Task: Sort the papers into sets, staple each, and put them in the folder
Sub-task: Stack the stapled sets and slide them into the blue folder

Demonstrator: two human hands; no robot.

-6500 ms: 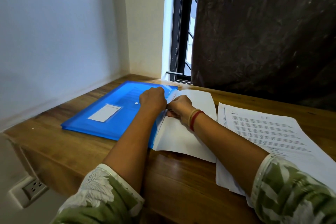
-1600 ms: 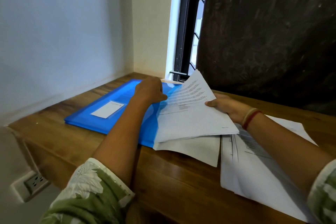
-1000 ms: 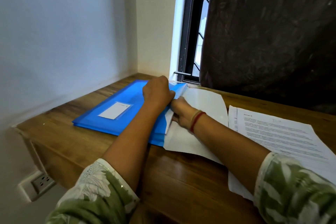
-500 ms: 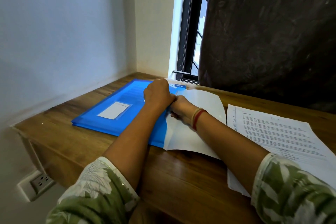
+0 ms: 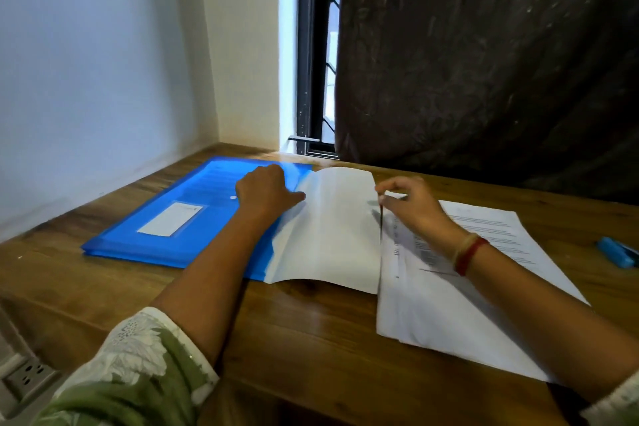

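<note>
wooden desk (image 5: 311, 339) at centre frame: left hand (image 5: 264, 192) flat, fingers together, on blue folder (image 5: 179, 218); right hand (image 5: 411, 206) hovers, fingers loosely apart, over papers (image 5: 484, 287).

Your right hand (image 5: 411, 206) is no longer tucked against your left at the folder's mouth; it now sits off toward 3 o'clock, lifted over the near corner of the printed stack (image 5: 484, 273), fingers loosely curled with nothing clearly pinched. Your left hand (image 5: 264, 192) has flattened from a fist, thumb stretched onto the white sheets (image 5: 332, 228) poking from the blue folder (image 5: 179, 218). Those sheets lie flatter and spread wider toward 3 o'clock than half a second ago. A blue stapler (image 5: 619, 252) now shows at the far 3 o'clock edge.
</note>
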